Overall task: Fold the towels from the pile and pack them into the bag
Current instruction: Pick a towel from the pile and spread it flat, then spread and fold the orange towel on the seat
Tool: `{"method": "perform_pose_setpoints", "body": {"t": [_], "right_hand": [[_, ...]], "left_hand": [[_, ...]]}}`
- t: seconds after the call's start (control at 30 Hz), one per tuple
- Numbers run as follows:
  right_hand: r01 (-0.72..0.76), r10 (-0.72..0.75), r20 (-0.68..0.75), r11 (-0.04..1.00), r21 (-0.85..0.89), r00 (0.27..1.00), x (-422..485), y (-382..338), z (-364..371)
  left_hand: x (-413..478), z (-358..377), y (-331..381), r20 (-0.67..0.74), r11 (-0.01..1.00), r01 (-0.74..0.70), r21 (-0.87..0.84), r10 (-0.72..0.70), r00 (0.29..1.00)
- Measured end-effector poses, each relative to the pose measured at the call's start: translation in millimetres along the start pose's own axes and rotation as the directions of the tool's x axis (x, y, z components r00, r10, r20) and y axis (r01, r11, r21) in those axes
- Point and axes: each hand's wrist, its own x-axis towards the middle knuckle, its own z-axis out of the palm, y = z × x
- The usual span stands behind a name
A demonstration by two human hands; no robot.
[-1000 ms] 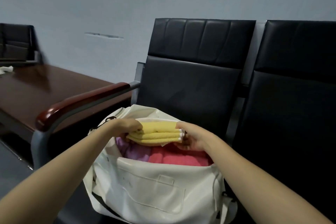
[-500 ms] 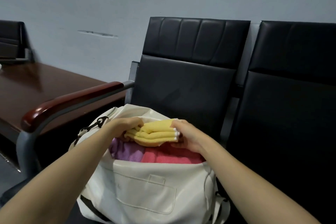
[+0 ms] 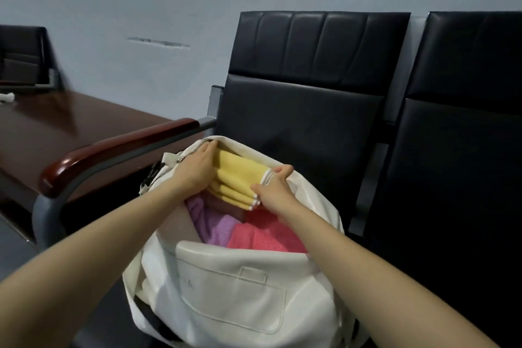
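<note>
My grip is two-handed: my right hand [image 3: 272,188] pinches the near-right white-edged end of the folded yellow towel [image 3: 238,178] while my left hand [image 3: 195,168] lies flat over its far-left end. From the white bag's [image 3: 226,291] near wall, purple towel [image 3: 217,227] and pink towel [image 3: 265,236] lie packed, then the yellow one above them, its long axis near-right to far-left toward the far rim; I judge it must go straight down.

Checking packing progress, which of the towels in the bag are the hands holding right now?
The yellow towel, folded, gripped at its ends by the left hand and right hand; the purple and pink ones lie untouched below.
</note>
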Motion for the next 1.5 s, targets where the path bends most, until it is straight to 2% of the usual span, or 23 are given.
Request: {"method": "perform_pose_setpoints", "body": {"t": [0.13,0.23,0.27,0.33,0.43,0.5,0.57,0.6,0.67,0.73,0.77,0.8,0.83,0.9,0.97,1.07,1.13,1.23,1.33,1.43,1.5], "right_hand": [[0.066,-0.069,-0.031,0.994,-0.09,0.997,0.6,-5.0,26.3],[0.096,-0.112,-0.083,0.98,-0.177,0.99,7.3,-7.0,38.7],[0.093,-0.112,-0.098,0.98,-0.175,0.989,8.9,-8.6,41.1],[0.073,-0.094,-0.122,0.983,-0.17,0.988,11.7,-8.6,45.4],[0.046,-0.07,-0.16,0.988,-0.149,0.985,15.6,-6.1,47.5],[0.061,-0.088,-0.177,0.986,-0.152,0.98,15.9,-4.8,47.4],[0.083,-0.125,-0.137,0.957,-0.278,0.983,12.7,-4.3,47.9],[0.114,-0.167,-0.098,0.909,-0.402,0.981,11.2,-3.5,48.3],[0.241,-0.335,-0.022,0.72,-0.65,0.942,4.2,-3.6,48.2],[0.399,-0.552,0.082,0.484,-0.779,0.83,-6.3,-3.9,48.3],[0.465,-0.589,0.174,0.387,-0.796,0.789,-10.3,-2.9,48.6],[0.502,-0.564,0.251,0.347,-0.792,0.786,-12.4,-0.4,49.6],[0.503,-0.494,0.3,0.351,-0.79,0.816,-12.7,1.9,50.5],[0.453,-0.327,0.336,0.409,-0.792,0.883,-8.3,5.9,49.7],[0.412,-0.227,0.345,0.451,-0.792,0.911,2.3,7.4,47.8],[0.412,-0.162,0.38,0.422,-0.808,0.911,18.2,7.0,41.2],[0.426,-0.135,0.407,0.403,-0.81,0.903,26.6,9.9,37.8],[0.412,-0.066,0.433,0.46,-0.786,0.899,27.8,18.8,35.1],[0.424,-0.054,0.45,0.448,-0.787,0.892,16.5,18.6,28.7],[0.45,-0.141,0.43,0.366,-0.814,0.892,-8.2,3.8,11.2],[0.455,-0.199,0.409,0.381,-0.805,0.89,-28.3,-1.7,-9.8]], "left_hand": [[-16.0,10.9,-20.7,-0.118,0.94,-0.066,0.336,0.111,0.987],[-20.0,9.5,-21.4,-0.098,0.897,-0.102,0.429,0.158,0.982],[-20.2,7.2,-17.0,-0.098,0.895,-0.07,0.441,0.126,0.987],[-22.5,4.7,-2.1,-0.042,0.866,0.048,0.498,-0.031,0.999],[-29.5,17.9,9.9,0.09,0.809,0.045,0.586,-0.12,0.989],[-33.6,26.7,4.4,0.153,0.848,0.035,0.528,-0.136,0.979],[-27.8,34.5,-11.0,0.222,0.905,0.115,0.409,-0.221,0.95],[-24.7,36.3,-15.0,0.252,0.914,0.126,0.386,-0.235,0.939],[-22.4,37.1,-15.1,0.263,0.913,0.129,0.387,-0.243,0.934],[-23.0,36.1,-7.5,0.261,0.906,0.114,0.407,-0.235,0.936],[-21.8,35.8,-5.4,0.245,0.901,0.096,0.424,-0.216,0.945],[-22.3,34.8,-3.1,0.243,0.891,0.093,0.444,-0.22,0.945],[-20.9,36.4,-3.9,0.247,0.878,0.085,0.471,-0.224,0.943],[-22.6,39.9,-2.1,0.239,0.846,0.083,0.527,-0.241,0.941],[-30.6,44.2,3.4,0.223,0.834,0.119,0.538,-0.277,0.935],[-42.1,50.7,5.7,0.225,0.864,0.077,0.498,-0.214,0.951],[-38.9,49.6,-0.4,0.27,0.9,0.098,0.424,-0.229,0.935],[-29.8,46.2,2.3,0.34,0.922,0.166,0.349,-0.29,0.895],[-30.9,43.7,6.8,0.376,0.926,0.183,0.33,-0.306,0.875],[-38.8,28.2,15.1,0.413,0.941,0.222,0.257,-0.315,0.854],[-48.0,12.4,34.9,0.447,0.959,0.186,0.215,-0.266,0.854]]}}
